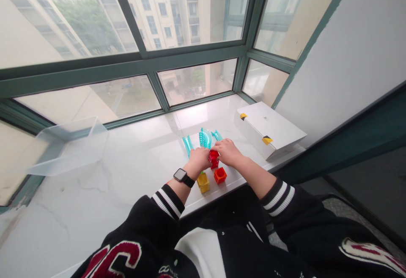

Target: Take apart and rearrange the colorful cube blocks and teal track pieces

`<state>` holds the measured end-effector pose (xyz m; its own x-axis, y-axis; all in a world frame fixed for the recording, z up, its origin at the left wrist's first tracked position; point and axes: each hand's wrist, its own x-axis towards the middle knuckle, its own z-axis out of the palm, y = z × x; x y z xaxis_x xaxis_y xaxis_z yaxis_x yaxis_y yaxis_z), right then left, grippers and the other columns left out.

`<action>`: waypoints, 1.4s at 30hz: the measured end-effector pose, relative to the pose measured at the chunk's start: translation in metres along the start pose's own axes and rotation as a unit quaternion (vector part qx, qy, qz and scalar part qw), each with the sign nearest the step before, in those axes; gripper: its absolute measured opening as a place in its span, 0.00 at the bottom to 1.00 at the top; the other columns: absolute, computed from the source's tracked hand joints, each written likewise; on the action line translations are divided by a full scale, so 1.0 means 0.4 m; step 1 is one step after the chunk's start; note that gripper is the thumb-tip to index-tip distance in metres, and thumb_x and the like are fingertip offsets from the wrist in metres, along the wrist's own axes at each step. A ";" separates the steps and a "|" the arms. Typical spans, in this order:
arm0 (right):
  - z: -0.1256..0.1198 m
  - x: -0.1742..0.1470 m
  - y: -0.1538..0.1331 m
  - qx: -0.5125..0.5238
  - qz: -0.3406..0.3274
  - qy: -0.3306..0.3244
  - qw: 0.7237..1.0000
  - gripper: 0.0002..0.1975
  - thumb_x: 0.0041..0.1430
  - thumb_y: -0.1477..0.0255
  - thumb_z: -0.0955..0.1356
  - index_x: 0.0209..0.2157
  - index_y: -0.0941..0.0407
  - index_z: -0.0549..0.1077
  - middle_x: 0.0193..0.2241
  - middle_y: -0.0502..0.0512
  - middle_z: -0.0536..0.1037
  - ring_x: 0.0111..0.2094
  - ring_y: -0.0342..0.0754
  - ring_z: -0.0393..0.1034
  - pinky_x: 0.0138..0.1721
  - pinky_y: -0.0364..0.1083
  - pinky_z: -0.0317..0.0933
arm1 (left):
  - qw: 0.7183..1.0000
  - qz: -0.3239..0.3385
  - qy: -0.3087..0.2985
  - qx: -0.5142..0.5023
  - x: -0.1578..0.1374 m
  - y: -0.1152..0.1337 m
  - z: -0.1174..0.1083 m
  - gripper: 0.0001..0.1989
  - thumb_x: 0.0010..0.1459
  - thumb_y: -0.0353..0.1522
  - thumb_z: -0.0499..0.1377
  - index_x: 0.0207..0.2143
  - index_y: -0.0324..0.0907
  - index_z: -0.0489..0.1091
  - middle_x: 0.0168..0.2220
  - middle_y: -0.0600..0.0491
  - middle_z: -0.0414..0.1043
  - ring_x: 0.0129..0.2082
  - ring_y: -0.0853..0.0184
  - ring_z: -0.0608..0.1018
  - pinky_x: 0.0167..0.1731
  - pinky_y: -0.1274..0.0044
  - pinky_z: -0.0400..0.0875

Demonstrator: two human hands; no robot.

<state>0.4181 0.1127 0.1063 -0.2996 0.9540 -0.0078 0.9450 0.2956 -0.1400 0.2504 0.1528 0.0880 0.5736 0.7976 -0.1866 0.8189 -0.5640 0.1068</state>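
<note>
Between my two hands is a red translucent toy block (214, 158). My left hand (200, 159), with a black watch on its wrist, has its fingers closed at the block's left side. From the right, my right hand (227, 151) grips the same block with bent fingers. Closer to me stand a yellow block (203, 183) and an orange-red hollow block (220, 175). Just beyond my hands lie a curved turquoise track piece (204, 137), a turquoise piece (187, 144) on the left and another turquoise piece (217, 135) on the right. A bit of green shows beside my left hand.
A clear plastic bin (69, 147) stands on the left of the white marbled sill (133, 172). A white box (269, 127) with yellow-and-black tabs is at the right by the wall. Green-framed windows (196, 53) border the back. The sill's front edge runs close to my body.
</note>
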 end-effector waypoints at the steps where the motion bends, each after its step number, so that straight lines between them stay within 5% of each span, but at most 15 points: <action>1: 0.000 -0.001 -0.001 0.001 0.000 0.000 1.000 0.12 0.58 0.76 0.73 0.43 0.50 0.82 0.46 0.55 0.82 0.50 0.56 0.73 0.58 0.55 0.55 | 1.000 0.000 0.003 0.001 0.000 0.002 0.003 0.19 0.56 0.47 0.64 0.42 0.44 0.75 0.44 0.43 0.81 0.46 0.49 0.82 0.45 0.64 0.73; 22: 0.004 -0.009 -0.005 -0.001 -0.002 0.004 1.000 0.11 0.60 0.77 0.72 0.44 0.51 0.82 0.44 0.57 0.81 0.49 0.56 0.73 0.63 0.58 0.49 | 1.000 0.001 -0.001 -0.014 -0.005 0.003 -0.010 0.17 0.55 0.44 0.67 0.41 0.43 0.76 0.45 0.43 0.81 0.48 0.49 0.82 0.48 0.63 0.73; 27: 0.011 -0.011 -0.003 -0.004 0.001 0.005 1.000 0.15 0.61 0.76 0.73 0.49 0.49 0.82 0.47 0.58 0.81 0.51 0.57 0.73 0.64 0.59 0.48 | 0.990 0.051 0.060 -0.116 -0.056 -0.082 -0.036 0.28 0.55 0.42 0.70 0.57 0.45 0.71 0.53 0.45 0.78 0.53 0.55 0.80 0.52 0.68 0.74; 30: 0.017 -0.011 0.001 -0.003 0.001 0.001 1.000 0.18 0.61 0.76 0.73 0.53 0.49 0.81 0.48 0.59 0.81 0.53 0.58 0.72 0.65 0.59 0.47 | 0.972 0.055 0.119 -0.195 -0.124 -0.154 -0.044 0.23 0.60 0.41 0.67 0.55 0.47 0.72 0.53 0.48 0.78 0.53 0.57 0.80 0.56 0.67 0.74; 35: 0.029 -0.009 0.008 0.004 0.002 -0.001 1.000 0.20 0.60 0.76 0.74 0.54 0.49 0.81 0.49 0.59 0.81 0.53 0.58 0.72 0.66 0.60 0.47 | 0.963 0.035 0.130 -0.233 -0.211 -0.203 0.008 0.21 0.60 0.39 0.67 0.55 0.47 0.72 0.55 0.48 0.77 0.55 0.56 0.79 0.57 0.65 0.75; 42: 0.026 -0.010 0.004 -0.005 0.005 -0.006 1.000 0.21 0.60 0.75 0.75 0.54 0.48 0.81 0.49 0.59 0.81 0.54 0.59 0.71 0.66 0.62 0.46 | 0.951 0.022 0.140 -0.275 -0.207 -0.189 0.092 0.22 0.61 0.34 0.65 0.58 0.47 0.69 0.54 0.48 0.78 0.50 0.60 0.82 0.54 0.66 0.78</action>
<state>0.4195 0.1087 0.0956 -0.2911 0.9565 -0.0209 0.9494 0.2861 -0.1294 0.1404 0.1216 0.0593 0.5268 0.8453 0.0897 0.6362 -0.4620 0.6179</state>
